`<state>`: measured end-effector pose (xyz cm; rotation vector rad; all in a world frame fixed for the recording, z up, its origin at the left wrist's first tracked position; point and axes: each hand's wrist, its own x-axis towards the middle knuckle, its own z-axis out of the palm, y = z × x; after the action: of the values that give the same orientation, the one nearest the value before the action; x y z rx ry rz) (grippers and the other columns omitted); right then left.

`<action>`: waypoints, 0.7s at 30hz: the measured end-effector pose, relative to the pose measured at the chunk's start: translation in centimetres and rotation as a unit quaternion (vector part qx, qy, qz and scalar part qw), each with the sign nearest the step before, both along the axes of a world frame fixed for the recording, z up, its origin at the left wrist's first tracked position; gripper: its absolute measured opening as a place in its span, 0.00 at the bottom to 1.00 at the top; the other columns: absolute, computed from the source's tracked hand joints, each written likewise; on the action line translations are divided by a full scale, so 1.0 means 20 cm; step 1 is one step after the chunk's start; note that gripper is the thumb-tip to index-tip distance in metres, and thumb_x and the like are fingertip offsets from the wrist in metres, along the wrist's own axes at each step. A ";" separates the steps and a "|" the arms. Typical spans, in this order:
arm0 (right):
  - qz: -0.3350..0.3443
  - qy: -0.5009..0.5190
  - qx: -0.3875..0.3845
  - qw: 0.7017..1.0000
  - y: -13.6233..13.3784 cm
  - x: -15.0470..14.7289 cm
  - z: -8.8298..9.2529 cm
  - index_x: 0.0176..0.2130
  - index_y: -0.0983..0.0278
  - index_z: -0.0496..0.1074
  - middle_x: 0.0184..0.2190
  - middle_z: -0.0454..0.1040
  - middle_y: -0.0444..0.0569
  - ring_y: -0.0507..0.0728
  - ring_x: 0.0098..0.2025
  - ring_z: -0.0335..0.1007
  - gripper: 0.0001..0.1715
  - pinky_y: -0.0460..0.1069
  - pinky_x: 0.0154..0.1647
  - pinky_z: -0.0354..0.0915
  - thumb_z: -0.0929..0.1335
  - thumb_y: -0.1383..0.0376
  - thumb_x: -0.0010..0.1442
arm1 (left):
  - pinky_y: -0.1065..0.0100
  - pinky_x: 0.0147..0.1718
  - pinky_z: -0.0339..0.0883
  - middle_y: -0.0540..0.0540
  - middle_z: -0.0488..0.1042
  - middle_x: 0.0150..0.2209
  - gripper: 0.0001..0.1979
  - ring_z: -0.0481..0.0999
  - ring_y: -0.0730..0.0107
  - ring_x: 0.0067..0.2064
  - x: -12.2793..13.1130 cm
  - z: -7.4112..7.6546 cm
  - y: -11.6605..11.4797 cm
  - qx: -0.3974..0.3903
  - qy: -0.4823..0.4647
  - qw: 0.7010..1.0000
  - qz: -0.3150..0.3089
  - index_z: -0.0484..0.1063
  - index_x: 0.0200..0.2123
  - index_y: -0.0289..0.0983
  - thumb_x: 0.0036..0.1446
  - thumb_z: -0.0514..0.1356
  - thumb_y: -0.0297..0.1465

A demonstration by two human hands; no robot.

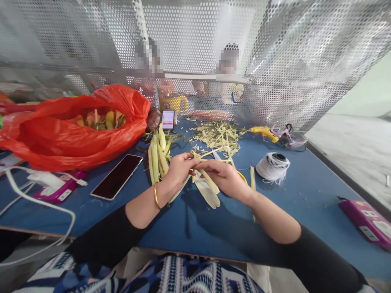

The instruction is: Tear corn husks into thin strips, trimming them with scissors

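Note:
Both my hands meet above the middle of the blue table, fingers closed on pale green corn husk strips [207, 191]. My left hand [182, 167], below a gold bangle [156, 196], pinches the strips near their upper end. Beside it, my right hand [224, 177] grips the same bundle; its fingertips are partly hidden. Wide, pale ends hang below the hands, and thin strips stick out to the upper right. Whole husks [154, 158] lie just left of my left hand. Behind the hands spreads a heap of shredded husk scraps [218, 134].
An open red plastic bag [122, 101] stands at left, with a phone [117, 177] and purple power strip [61, 189] before it. A white thread spool [273, 167], yellow glue gun [265, 132] and another power strip [366, 221] lie right. A perforated metal screen [201, 36] closes the back; people sit beyond.

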<state>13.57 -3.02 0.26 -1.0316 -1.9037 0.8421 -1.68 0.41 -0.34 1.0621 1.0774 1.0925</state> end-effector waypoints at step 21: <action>-0.230 -0.158 0.160 0.947 0.04 0.07 -0.01 0.31 0.62 0.71 0.30 0.74 0.47 0.54 0.33 0.67 0.09 0.47 0.34 0.58 0.64 0.63 0.62 | 0.73 0.22 0.57 0.47 0.75 0.22 0.08 0.69 0.75 0.23 0.02 -0.03 -0.02 -0.027 0.013 0.997 -0.073 0.75 0.22 0.34 0.44 0.67 0.33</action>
<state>14.94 -2.14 0.14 -1.3843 -1.8580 0.0988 -1.19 -0.02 -1.01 1.0969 1.0273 0.9296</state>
